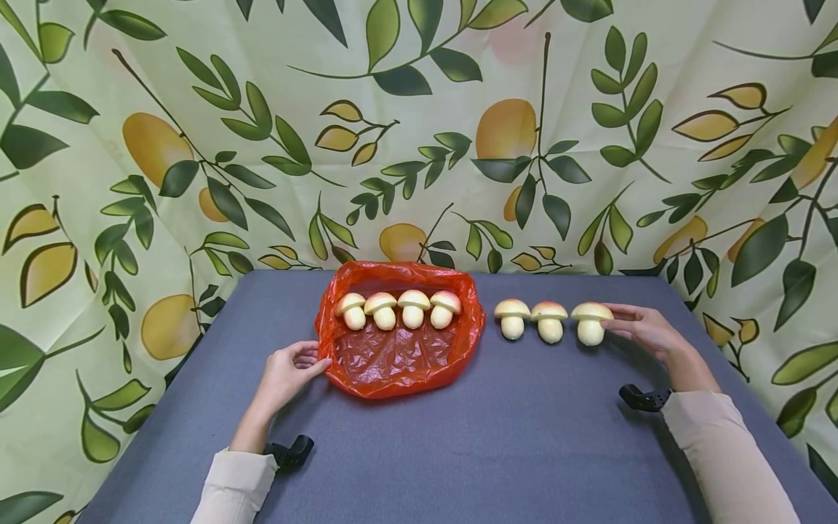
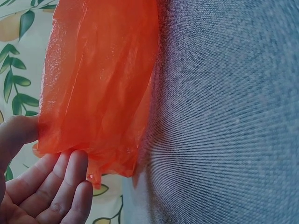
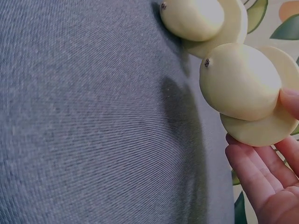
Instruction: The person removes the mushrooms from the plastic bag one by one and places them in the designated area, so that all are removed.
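Note:
In the head view, my left hand pinches the left edge of an open red plastic bag. The left wrist view has the thumb on one side of the thin plastic and the fingers on the other. Several model mushrooms, cream with reddish caps, lie in a row at the back inside the bag. At the right, my right hand holds a mushroom by its cap. Thumb and fingertips meet that cap in the right wrist view, stem facing the camera.
Two more mushrooms, one nearer the bag and one in the middle, lie between the bag and my right hand. All stand on a blue-grey cloth-covered table. A leaf-patterned curtain hangs behind the table and round its sides.

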A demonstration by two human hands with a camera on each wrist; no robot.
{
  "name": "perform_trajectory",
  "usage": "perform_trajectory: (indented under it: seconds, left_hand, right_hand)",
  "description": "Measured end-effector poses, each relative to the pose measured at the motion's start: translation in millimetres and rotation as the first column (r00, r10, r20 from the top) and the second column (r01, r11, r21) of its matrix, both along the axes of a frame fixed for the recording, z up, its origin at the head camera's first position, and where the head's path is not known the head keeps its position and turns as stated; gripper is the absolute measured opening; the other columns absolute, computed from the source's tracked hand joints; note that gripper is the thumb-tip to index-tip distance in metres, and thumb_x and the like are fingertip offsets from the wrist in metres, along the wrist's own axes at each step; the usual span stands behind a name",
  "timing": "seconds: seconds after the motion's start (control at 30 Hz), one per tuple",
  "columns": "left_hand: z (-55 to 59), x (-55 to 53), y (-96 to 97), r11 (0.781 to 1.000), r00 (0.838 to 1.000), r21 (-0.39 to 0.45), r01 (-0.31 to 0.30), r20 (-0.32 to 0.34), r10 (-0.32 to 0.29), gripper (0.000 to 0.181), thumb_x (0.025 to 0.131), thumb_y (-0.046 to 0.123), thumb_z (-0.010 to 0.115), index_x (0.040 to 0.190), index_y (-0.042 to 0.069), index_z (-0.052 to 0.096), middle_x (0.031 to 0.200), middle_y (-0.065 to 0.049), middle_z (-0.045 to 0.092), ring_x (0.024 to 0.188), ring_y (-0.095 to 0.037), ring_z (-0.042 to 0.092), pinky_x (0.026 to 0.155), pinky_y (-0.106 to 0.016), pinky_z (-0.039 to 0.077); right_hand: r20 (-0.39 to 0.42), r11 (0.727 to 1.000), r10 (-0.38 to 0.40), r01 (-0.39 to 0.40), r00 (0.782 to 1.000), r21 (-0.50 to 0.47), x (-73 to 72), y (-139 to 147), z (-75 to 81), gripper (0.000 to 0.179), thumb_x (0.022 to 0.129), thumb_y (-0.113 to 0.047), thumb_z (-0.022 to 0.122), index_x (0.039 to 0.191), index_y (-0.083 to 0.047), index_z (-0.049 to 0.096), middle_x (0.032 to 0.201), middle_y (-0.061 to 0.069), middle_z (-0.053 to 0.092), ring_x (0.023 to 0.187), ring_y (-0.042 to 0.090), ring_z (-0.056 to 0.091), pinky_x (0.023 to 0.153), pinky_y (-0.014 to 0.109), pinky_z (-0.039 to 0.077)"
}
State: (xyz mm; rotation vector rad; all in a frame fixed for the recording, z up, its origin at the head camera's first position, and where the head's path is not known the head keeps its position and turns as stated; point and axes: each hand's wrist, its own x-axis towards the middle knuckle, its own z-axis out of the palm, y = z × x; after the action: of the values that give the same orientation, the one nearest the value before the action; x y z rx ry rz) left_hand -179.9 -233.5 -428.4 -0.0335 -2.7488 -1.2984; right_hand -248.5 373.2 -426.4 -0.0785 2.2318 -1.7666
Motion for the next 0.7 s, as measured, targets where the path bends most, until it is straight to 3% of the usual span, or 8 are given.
perform_trajectory:
  seconds: [0.37, 0.57, 0.63, 0.7]
  left_hand:
    - [-0.7, 0.5, 1.0, 1.0, 1.0, 0.001, 0.003, -0.001, -0.003, 0.037, 0.083, 0.012, 0.074, 0.113, -0.008, 0.064, 0.098, -0.023, 0.07, 0.077, 0.0, 0.062, 0.07, -0.013, 0.053]
    - [-1.1, -0.2, 0.5, 1.0, 1.0, -0.001, 0.002, 0.002, -0.002, 0.037, 0.083, 0.011, 0.074, 0.113, -0.008, 0.064, 0.098, -0.023, 0.07, 0.077, -0.001, 0.062, 0.07, -0.011, 0.052]
    - [-1.1, -0.3, 0.2, 1.0, 1.0, -0.002, 0.001, 0.009, -0.001, 0.037, 0.084, 0.012, 0.074, 0.114, -0.007, 0.064, 0.099, -0.023, 0.07, 0.078, -0.002, 0.062, 0.07, -0.01, 0.052]
    - [-0.7, -0.1, -0.1, 1.0, 1.0, -0.001, -0.001, 0.015, 0.001, 0.037, 0.084, 0.012, 0.074, 0.114, -0.007, 0.064, 0.099, -0.022, 0.07, 0.079, -0.003, 0.063, 0.07, -0.009, 0.051]
  right_hand:
    - [0.008, 1.0, 0.009, -0.009, 1.0, -0.001, -5.7, 3, -10.9, 0.028, 0.092, -0.008, 0.063, 0.11, -0.028, 0.058, 0.098, -0.029, 0.063, 0.092, -0.013, 0.061, 0.082, 0.008, 0.051]
    - [0.035, 1.0, -0.005, 0.005, 0.999, 0.002, -10.9, 1, -15.1, 0.028, 0.091, -0.009, 0.064, 0.103, -0.033, 0.06, 0.095, -0.029, 0.063, 0.09, -0.013, 0.061, 0.081, 0.008, 0.052]
    - [0.041, 1.0, -0.006, 0.005, 0.999, 0.016, -12.5, -1, -15.8, 0.033, 0.092, -0.01, 0.064, 0.122, -0.022, 0.058, 0.095, -0.031, 0.06, 0.089, -0.014, 0.06, 0.081, 0.009, 0.052]
    - [0.047, 0.999, -0.01, 0.008, 0.999, 0.04, -13.7, -3, -15.7, 0.052, 0.092, -0.011, 0.063, 0.14, -0.004, 0.044, 0.094, -0.033, 0.058, 0.089, -0.015, 0.058, 0.082, 0.009, 0.052]
